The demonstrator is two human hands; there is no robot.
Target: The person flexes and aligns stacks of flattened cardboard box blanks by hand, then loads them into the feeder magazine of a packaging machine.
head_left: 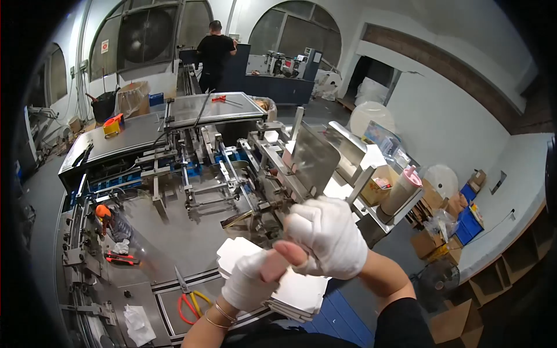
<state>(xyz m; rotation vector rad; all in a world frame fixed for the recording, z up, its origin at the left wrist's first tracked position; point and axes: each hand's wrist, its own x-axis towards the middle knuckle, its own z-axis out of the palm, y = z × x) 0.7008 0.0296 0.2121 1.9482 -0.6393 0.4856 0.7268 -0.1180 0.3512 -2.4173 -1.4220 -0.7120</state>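
Observation:
My left hand (249, 282), in a white glove with bare fingertips, is just above a stack of white card sheets (297, 292). Its fingers are curled in and partly blurred; whatever may be in them is hidden. My right hand (329, 239), gloved the same way, is closed in a fist close beside the left, its bare thumb pointing at the left fingers. I cannot make out anything within its grip. Scissors (188, 300) with red and yellow handles lie on the machine bed, left of my left wrist.
A machine with metal rails and bars (220, 180) spans the front. On its bed are a red utility knife (122, 259), crumpled white paper (138, 325) and an orange-topped bottle (110, 220). A pink-topped roll (400, 194) stands right. Far off, a person (214, 55) faces away.

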